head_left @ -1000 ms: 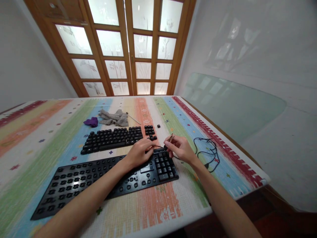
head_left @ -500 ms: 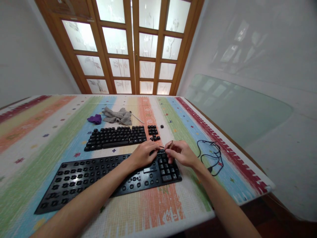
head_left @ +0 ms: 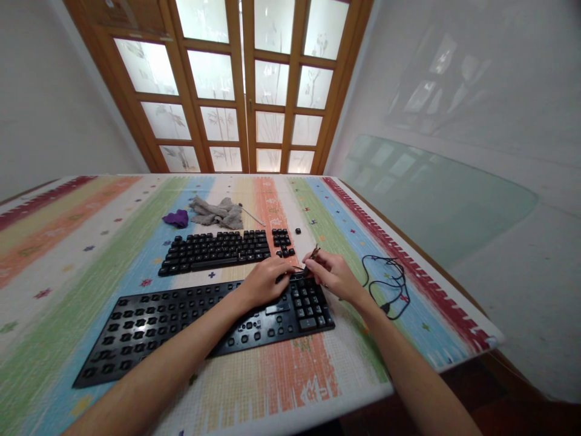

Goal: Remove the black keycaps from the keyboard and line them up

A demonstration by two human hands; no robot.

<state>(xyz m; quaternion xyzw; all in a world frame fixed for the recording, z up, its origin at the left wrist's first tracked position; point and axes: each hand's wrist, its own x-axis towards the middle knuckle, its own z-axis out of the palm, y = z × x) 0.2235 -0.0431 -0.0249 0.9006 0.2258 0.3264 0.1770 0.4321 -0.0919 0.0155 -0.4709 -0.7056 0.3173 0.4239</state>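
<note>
A black keyboard frame (head_left: 181,321) with most keycaps off lies across the near part of the table; keycaps remain on its right end. My left hand (head_left: 265,281) rests curled on the frame's upper right part, fingers pressed down near the keys. My right hand (head_left: 331,274) is closed in a pinch on a thin brown stick-like tool (head_left: 314,252) whose tip meets the frame's top right corner. Rows of removed black keycaps (head_left: 218,249) are laid out behind the frame.
A smaller block of keycaps (head_left: 283,241) and one lone keycap (head_left: 298,231) lie behind my hands. A grey cloth (head_left: 216,213), a purple cloth (head_left: 177,217) and a thin rod (head_left: 252,215) sit farther back. A coiled black cable (head_left: 388,283) lies right, near the table's edge (head_left: 422,254).
My right hand dipped to the keyboard corner, then rose slightly again with the tool. My left hand stayed on the frame. The view shifted a little.
</note>
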